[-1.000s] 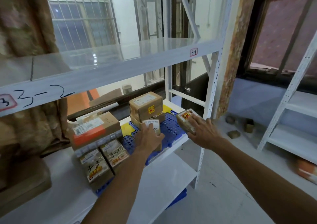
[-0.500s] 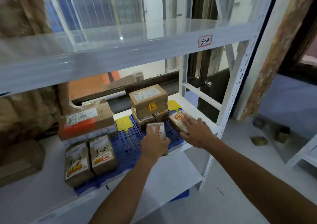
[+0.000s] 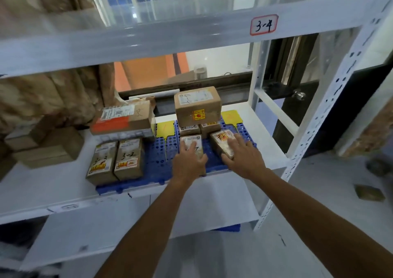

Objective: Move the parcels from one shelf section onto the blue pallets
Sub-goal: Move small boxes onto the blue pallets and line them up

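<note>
Two blue pallets point(image 3: 161, 160) lie side by side on the middle shelf. My left hand point(image 3: 188, 163) rests on a small white-labelled parcel point(image 3: 191, 141) lying on the right pallet. My right hand point(image 3: 244, 156) lies flat with spread fingers over a second small parcel point(image 3: 221, 139) beside it. Behind them a larger brown box point(image 3: 197, 105) sits stacked on two small parcels point(image 3: 198, 128). On the left pallet stand two parcels marked 3-2 point(image 3: 116, 160), with a wide box with orange tape point(image 3: 123, 120) behind.
The white upper shelf beam point(image 3: 191, 37) with the 3-4 label point(image 3: 264, 24) hangs just above the hands. A perforated white upright point(image 3: 319, 128) stands at the right. Brown boxes point(image 3: 46, 148) sit at the shelf's left. Yellow tags point(image 3: 165, 128) poke from the pallets.
Both hands moved the two small parcels in and down onto the right blue pallet. The right hand's parcel went from held up at the shelf edge to lying on the pallet.
</note>
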`<state>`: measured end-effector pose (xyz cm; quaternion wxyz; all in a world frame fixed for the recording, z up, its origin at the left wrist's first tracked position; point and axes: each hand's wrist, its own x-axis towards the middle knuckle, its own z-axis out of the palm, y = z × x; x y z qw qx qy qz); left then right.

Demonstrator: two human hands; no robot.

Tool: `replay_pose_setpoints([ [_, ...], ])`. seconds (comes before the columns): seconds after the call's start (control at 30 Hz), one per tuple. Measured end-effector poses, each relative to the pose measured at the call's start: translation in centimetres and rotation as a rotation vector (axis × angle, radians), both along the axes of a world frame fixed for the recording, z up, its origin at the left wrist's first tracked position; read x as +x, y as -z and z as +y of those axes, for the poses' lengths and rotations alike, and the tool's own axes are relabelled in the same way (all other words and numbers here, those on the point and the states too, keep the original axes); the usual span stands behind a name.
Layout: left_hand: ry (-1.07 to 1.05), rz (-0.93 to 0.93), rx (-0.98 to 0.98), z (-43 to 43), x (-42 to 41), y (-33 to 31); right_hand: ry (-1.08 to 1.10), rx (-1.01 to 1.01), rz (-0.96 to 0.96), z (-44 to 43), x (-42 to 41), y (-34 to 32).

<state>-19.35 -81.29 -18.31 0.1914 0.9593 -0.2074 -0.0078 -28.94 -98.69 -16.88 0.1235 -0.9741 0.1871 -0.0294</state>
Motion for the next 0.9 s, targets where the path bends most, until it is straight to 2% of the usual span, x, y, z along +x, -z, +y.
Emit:
replay_pose_setpoints([
  [0.07, 0.023, -0.051, 0.092, 0.1, 0.1, -0.2, -0.011, 0.021, -0.005, 0.3, 0.1, 0.3],
  [0.17, 0.283, -0.271, 0.399, 0.8, 0.9, 0.4, -0.052, 0.038, 0.003, 0.8, 0.3, 0.9],
  [0.2, 0.326, -0.273, 0.427, 1.1, 1.5, 0.9, -0.061, 0.045, 0.004, 1.0, 0.5, 1.0],
  [0.4, 0.212, -0.040, 0.202, 2.0, 3.1, 1.5, -0.129, 0.053, -0.028, 0.8, 1.2, 1.1],
  [0.7, 0.125, -0.005, 0.063, 1.0, 1.6, -0.4, -0.166, -0.015, -0.028, 1.0, 1.8, 0.5],
  [0.9, 0.108, -0.008, 0.052, 0.6, 1.2, -0.8, -0.168, -0.026, -0.044, 1.0, 2.5, 1.2],
])
